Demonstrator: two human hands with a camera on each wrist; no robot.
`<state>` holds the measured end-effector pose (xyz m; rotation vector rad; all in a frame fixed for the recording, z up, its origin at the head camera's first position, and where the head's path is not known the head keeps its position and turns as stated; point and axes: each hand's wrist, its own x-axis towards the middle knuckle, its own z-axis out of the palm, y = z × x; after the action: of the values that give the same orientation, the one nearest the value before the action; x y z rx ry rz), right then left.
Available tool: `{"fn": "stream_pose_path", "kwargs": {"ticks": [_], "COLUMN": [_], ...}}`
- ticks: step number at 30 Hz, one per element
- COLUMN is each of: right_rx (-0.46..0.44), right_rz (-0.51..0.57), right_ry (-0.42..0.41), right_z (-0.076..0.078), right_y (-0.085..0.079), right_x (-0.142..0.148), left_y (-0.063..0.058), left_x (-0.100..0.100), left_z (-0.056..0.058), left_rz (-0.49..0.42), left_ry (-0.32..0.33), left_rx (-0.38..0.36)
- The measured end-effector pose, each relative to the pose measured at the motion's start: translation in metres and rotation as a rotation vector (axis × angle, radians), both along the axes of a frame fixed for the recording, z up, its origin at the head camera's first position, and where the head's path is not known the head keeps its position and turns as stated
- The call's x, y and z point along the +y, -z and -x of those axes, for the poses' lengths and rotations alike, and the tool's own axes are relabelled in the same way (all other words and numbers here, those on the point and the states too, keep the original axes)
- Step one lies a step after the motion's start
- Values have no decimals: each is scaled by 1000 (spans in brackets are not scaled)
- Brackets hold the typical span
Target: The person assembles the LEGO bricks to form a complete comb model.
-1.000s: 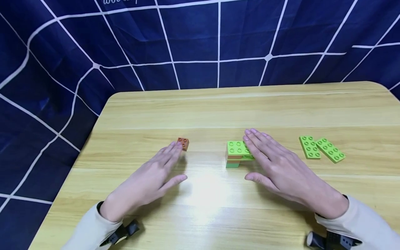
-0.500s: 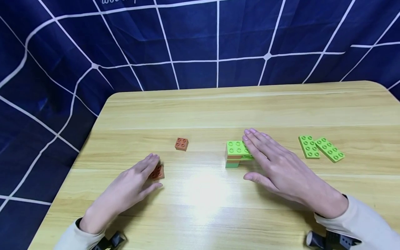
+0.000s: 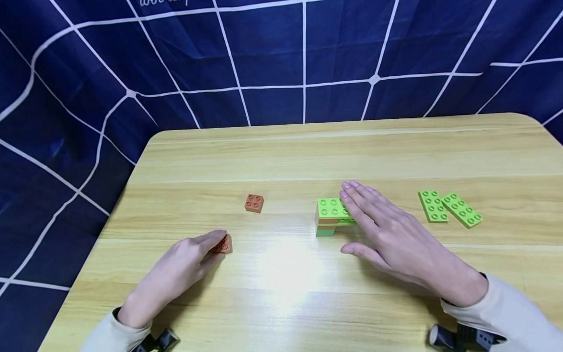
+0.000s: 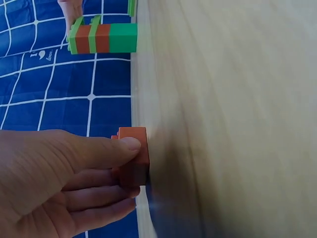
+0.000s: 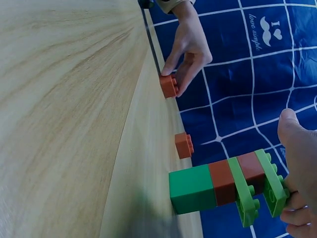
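Note:
My left hand [image 3: 176, 271] pinches a small reddish-brown toy building brick [image 3: 226, 244] between thumb and fingers; the brick [image 4: 141, 168] stands at the tabletop in the left wrist view. A second reddish-brown brick [image 3: 254, 203], with studs up, lies farther back and apart from that hand. Right of centre stands a stack [image 3: 331, 209] of a green brick [image 5: 193, 188], brown bricks and lime-green plates, layered alternately. Over the stack's right part lies my right hand [image 3: 387, 237], its fingers straight and together, thumb spread. The fingers hide part of the top plate.
Two lime-green studded plates [image 3: 433, 206] lie on the wooden table [image 3: 286, 156] to the right of the right hand, one touching or nearly touching the other. A dark blue cloth [image 3: 272, 58] with white grid lines hangs behind the table and at its left.
My left hand has moved from beside the far brown brick back toward me and left, and its fingers have closed on the nearer brown brick. The right hand stays on the stack.

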<state>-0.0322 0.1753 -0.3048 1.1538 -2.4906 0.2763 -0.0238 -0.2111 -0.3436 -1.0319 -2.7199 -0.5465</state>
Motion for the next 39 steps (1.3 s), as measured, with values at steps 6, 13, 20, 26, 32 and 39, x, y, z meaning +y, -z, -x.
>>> {"fn": "stream_pose_path", "kwargs": {"ticks": [6,13,20,26,32,39], "right_rx": [5,1,-5,-5,-7,-14], "right_rz": [4,-1,-4,1,3,-8], "right_ry": [0,4,8,11,15,20], "right_z": [0,0,0,0,-1,-1], "right_y": [0,-1,0,0,0,0], "right_x": [-1,-1,-1,-2,-2,-2], "left_y": [-2,-11,-22,-29,-35,-41], "left_x": [7,14,27,35,42,49], "left_z": [3,6,11,13,16,17], "left_rz": [-27,-7,4,19,24,30], "left_ry": [21,50,98,120,140,160], "left_rx": [-8,51,71,72,86,87]}}
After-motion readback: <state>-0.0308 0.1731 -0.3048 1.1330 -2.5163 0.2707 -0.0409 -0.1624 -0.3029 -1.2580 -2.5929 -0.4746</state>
